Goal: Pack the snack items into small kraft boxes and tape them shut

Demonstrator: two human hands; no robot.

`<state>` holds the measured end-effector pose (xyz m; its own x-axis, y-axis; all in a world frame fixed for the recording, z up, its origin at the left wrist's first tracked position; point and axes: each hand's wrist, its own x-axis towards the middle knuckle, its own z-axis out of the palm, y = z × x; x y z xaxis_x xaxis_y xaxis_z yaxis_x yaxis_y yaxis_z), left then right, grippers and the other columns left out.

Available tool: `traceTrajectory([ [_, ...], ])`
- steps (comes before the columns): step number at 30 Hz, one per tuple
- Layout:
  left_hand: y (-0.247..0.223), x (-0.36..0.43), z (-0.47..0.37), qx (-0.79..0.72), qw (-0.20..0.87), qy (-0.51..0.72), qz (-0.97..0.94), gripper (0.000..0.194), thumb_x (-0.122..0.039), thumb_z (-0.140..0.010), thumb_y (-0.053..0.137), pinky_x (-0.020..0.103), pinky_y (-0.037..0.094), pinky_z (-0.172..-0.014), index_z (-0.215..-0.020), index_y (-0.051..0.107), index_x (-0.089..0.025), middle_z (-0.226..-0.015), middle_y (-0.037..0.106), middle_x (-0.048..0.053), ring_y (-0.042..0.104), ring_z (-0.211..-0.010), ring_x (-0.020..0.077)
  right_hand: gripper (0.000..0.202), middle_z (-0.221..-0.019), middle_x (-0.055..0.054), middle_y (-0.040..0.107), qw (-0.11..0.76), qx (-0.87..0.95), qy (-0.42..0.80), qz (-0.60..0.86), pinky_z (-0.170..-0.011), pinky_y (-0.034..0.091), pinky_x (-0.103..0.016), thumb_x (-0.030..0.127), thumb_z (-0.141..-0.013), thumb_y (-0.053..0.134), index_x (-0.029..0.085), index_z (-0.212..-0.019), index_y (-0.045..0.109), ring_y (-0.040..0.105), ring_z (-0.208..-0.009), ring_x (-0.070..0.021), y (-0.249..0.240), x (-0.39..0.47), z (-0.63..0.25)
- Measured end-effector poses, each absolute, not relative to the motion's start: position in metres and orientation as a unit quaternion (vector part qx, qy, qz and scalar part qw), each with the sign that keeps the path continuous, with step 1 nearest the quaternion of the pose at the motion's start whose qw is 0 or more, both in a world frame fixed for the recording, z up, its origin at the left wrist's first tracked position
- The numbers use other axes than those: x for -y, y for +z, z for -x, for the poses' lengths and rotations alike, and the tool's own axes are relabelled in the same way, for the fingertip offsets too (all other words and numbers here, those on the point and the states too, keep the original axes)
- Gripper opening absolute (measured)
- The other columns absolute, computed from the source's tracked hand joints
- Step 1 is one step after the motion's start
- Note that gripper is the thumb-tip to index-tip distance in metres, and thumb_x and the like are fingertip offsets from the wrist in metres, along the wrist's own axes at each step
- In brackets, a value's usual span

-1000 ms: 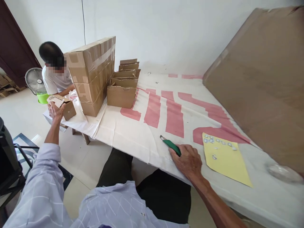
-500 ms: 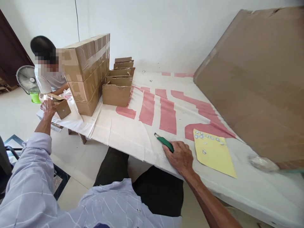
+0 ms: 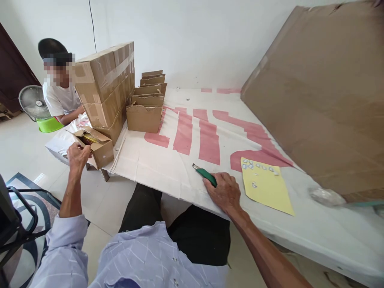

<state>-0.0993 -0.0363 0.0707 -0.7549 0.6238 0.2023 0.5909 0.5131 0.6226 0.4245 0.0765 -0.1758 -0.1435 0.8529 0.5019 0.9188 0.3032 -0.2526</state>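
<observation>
On the left, my left hand (image 3: 78, 157) grips the near side of a small open cardboard box (image 3: 103, 153), its fingers closed over the edge. The box's flaps stand up, and something yellow shows inside. My right hand (image 3: 224, 192) rests on the cloth-covered table (image 3: 156, 170), wrapped round a green utility knife (image 3: 207, 176) whose blade end points away to the upper left. Just right of that hand lies a yellow sheet (image 3: 267, 188) with several small pale stickers on it.
Taped cardboard boxes (image 3: 105, 84) are stacked behind the small box. Several open boxes (image 3: 144, 119) stand in a row beside the stack. A big cardboard sheet or carton (image 3: 324, 92) fills the right. A co-worker (image 3: 58, 98) sits at the far left near a fan (image 3: 36, 102).
My left hand has drawn the small open box to the right and nearer, in front of the stack. My right hand keeps its place with the knife. The co-worker's head has lifted slightly.
</observation>
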Motion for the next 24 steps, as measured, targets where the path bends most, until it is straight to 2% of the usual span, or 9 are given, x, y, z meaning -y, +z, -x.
traceTrajectory([
  [3,0.063,0.038,0.061,-0.815,0.112,0.461,-0.334,0.02,-0.034,-0.065,0.063,0.036,0.062,-0.065,-0.081,0.065,-0.021,-0.067,0.076,0.007,0.08,-0.075,0.0297,0.022,-0.103,-0.015,0.07,0.291,0.753,-0.051,0.588,-0.082,0.045,-0.044,0.038,-0.098,0.059,0.02,-0.102,0.071,0.059,-0.098,-0.0338,-0.175,-0.078,-0.423],
  [6,0.057,0.036,0.022,-0.776,0.161,0.513,-0.33,0.025,-0.036,-0.064,0.067,0.032,0.06,-0.059,-0.084,0.064,-0.021,-0.065,0.075,0.005,0.079,-0.068,0.0275,0.023,-0.104,-0.015,0.071,0.293,0.751,-0.041,0.59,-0.084,0.046,-0.045,0.038,-0.098,0.058,0.02,-0.104,0.072,0.06,-0.099,-0.0343,-0.172,-0.078,-0.422],
  [12,0.036,0.03,-0.041,-0.727,0.223,0.543,-0.356,0.027,-0.04,-0.068,0.071,0.032,0.057,-0.06,-0.085,0.06,-0.023,-0.066,0.076,0.004,0.077,-0.067,0.0256,0.026,-0.107,-0.016,0.071,0.3,0.748,-0.02,0.591,-0.087,0.047,-0.047,0.04,-0.098,0.058,0.02,-0.107,0.072,0.06,-0.104,-0.0353,-0.166,-0.077,-0.42],
  [15,0.027,0.033,-0.042,-0.701,0.268,0.516,-0.413,0.036,-0.046,-0.069,0.08,0.032,0.056,-0.063,-0.089,0.06,-0.024,-0.069,0.076,0.003,0.075,-0.069,0.0247,0.026,-0.106,-0.015,0.071,0.313,0.747,-0.006,0.587,-0.087,0.047,-0.046,0.042,-0.098,0.058,0.021,-0.106,0.072,0.059,-0.103,-0.0344,-0.167,-0.078,-0.421],
  [17,0.023,0.036,-0.022,-0.693,0.262,0.494,-0.456,0.044,-0.052,-0.066,0.087,0.034,0.058,-0.068,-0.088,0.062,-0.023,-0.074,0.075,0.003,0.074,-0.074,0.0246,0.027,-0.106,-0.015,0.071,0.324,0.746,0.001,0.582,-0.088,0.048,-0.046,0.043,-0.097,0.059,0.021,-0.107,0.072,0.059,-0.103,-0.0343,-0.169,-0.079,-0.422],
  [20,0.022,0.034,0.03,-0.719,0.153,0.506,-0.451,0.047,-0.057,-0.066,0.088,0.042,0.061,-0.086,-0.086,0.064,-0.023,-0.084,0.073,0.004,0.073,-0.087,0.0267,0.031,-0.111,-0.016,0.072,0.346,0.737,-0.005,0.58,-0.09,0.049,-0.048,0.044,-0.096,0.061,0.02,-0.112,0.073,0.06,-0.107,-0.0358,-0.169,-0.08,-0.422],
  [22,0.022,0.027,0.067,-0.727,0.088,0.53,-0.427,0.048,-0.051,-0.063,0.088,0.049,0.059,-0.104,-0.096,0.065,-0.023,-0.102,0.074,0.007,0.073,-0.108,0.0317,0.034,-0.115,-0.018,0.071,0.37,0.723,-0.017,0.583,-0.092,0.05,-0.05,0.043,-0.096,0.063,0.019,-0.118,0.073,0.061,-0.111,-0.0378,-0.163,-0.079,-0.417],
  [24,0.021,0.015,0.096,-0.701,0.13,0.551,-0.433,0.057,-0.043,-0.058,0.087,0.054,0.052,-0.118,-0.107,0.066,-0.024,-0.122,0.075,0.011,0.068,-0.129,0.0365,0.036,-0.121,-0.019,0.071,0.402,0.713,-0.019,0.574,-0.098,0.052,-0.054,0.042,-0.097,0.064,0.018,-0.123,0.073,0.062,-0.116,-0.0393,-0.153,-0.078,-0.404],
])
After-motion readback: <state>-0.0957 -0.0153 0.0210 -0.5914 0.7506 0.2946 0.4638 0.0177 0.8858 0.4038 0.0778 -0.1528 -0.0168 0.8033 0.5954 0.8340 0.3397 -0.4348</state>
